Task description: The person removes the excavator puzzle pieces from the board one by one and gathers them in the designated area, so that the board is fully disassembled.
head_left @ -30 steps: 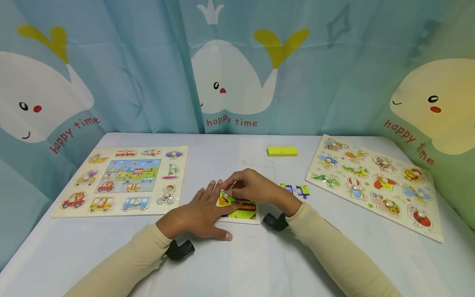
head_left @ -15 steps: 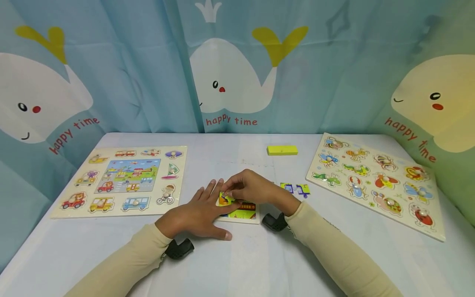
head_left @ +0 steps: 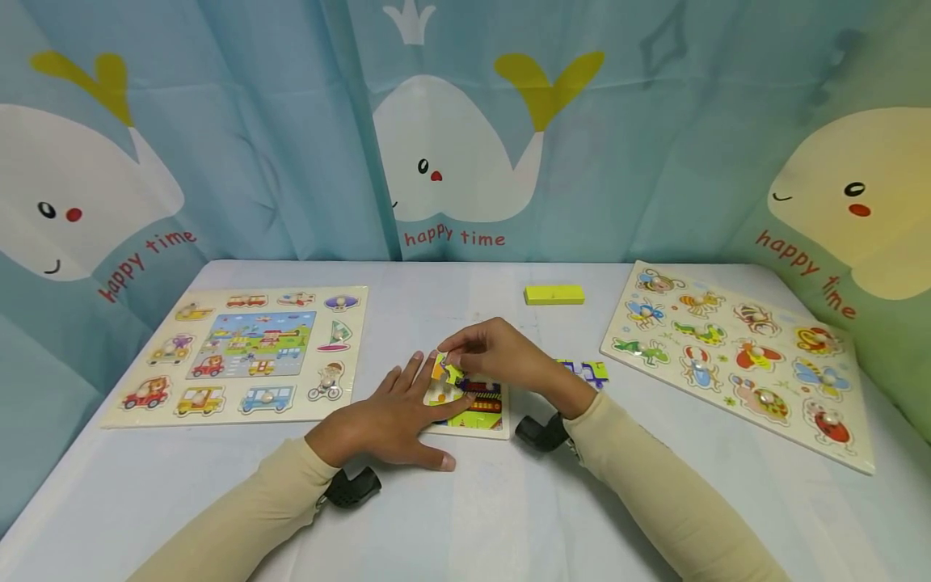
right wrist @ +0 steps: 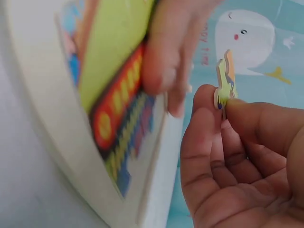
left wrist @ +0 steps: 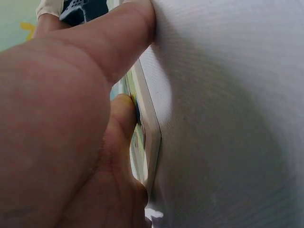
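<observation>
A small jigsaw puzzle (head_left: 482,420) in a pale wooden tray lies in the middle of the table. My left hand (head_left: 389,414) rests across its left side, fingers straight and spread, thumb on the cloth. Between right thumb and index finger, my right hand (head_left: 502,354) pinches a yellow-green jigsaw piece (right wrist: 224,83). In the right wrist view this piece stands raised above the tray, with a bare pale patch of the tray below. A red and black picture strip (right wrist: 116,107) remains fitted inside. Part of the puzzle is hidden beneath the left hand.
Loose jigsaw pieces (head_left: 592,371) lie right of the right wrist. A yellow block (head_left: 554,295) sits farther back. A vehicle knob puzzle (head_left: 338,404) lies at left, an insect knob puzzle (head_left: 720,400) at right. A whale-print curtain (head_left: 305,162) closes off the back.
The jigsaw piece has come up out of the tray, pinched in my right hand, which rose slightly; a bare patch now shows beneath. My left hand has stayed in place.
</observation>
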Motion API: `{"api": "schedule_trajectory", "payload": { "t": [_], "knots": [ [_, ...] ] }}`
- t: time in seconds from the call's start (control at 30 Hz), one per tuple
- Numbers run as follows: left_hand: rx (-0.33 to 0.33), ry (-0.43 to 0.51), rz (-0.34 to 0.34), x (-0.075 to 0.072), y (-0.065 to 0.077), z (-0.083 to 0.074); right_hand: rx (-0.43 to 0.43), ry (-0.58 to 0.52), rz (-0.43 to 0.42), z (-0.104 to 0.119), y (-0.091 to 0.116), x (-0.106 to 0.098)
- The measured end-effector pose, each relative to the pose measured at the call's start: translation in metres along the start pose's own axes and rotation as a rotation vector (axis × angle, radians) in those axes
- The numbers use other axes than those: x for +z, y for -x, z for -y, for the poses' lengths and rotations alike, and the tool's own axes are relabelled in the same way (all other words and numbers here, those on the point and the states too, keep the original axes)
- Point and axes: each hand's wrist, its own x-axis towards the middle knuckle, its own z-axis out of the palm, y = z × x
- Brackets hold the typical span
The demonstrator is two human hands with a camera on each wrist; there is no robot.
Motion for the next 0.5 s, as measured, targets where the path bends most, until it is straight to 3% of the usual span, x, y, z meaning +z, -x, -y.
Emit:
{"api": "schedule_trajectory", "payload": {
  "t": [0.5],
  "knots": [
    [-0.014, 0.017, -0.007, 0.001, 0.0, -0.001, 0.007, 0.076, 0.019, -0.007, 0.019, -0.027]
  ]
}}
